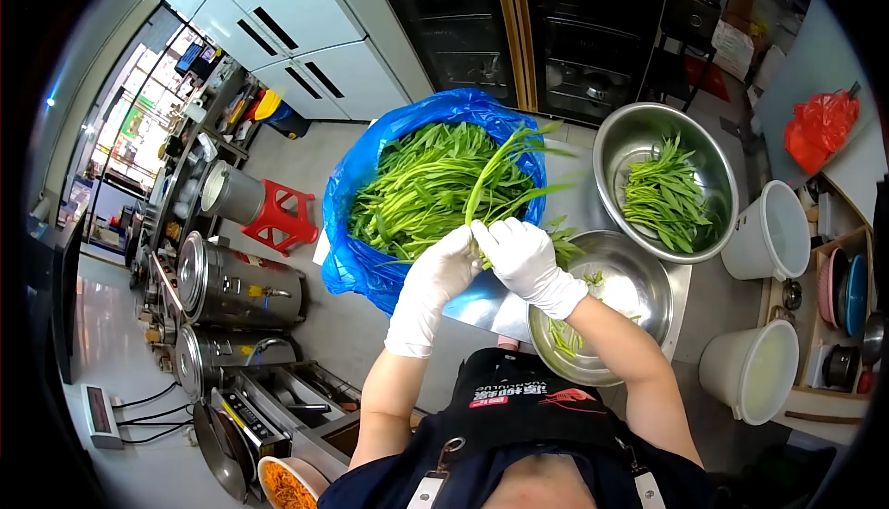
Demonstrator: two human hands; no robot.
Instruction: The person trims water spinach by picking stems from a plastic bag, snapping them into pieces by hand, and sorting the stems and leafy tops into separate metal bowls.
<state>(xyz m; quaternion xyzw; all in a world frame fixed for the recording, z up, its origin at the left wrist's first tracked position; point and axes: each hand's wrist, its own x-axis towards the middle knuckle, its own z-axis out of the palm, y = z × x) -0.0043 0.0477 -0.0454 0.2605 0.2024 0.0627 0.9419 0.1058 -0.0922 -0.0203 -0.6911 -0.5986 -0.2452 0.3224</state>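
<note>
Pinching: left hand [441, 268] and right hand [524, 257], fingers clamped on stems [476, 199]
Spill risk: loosening could drop them off the near edge of the surface [494, 306]

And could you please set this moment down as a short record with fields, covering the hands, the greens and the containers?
left hand: white-gloved, grip closed on a leafy stem
right hand: white-gloved, grip closed on the same stem, fingertips meeting the left hand's
blue plastic bag: open, heaped with leafy greens
farther steel bowl: right of the bag, holding a bunch of leafy stems
nearer steel bowl: holding short stem pieces, partly hidden by the right forearm
surroundings: red stool at left, two white buckets at right
</note>
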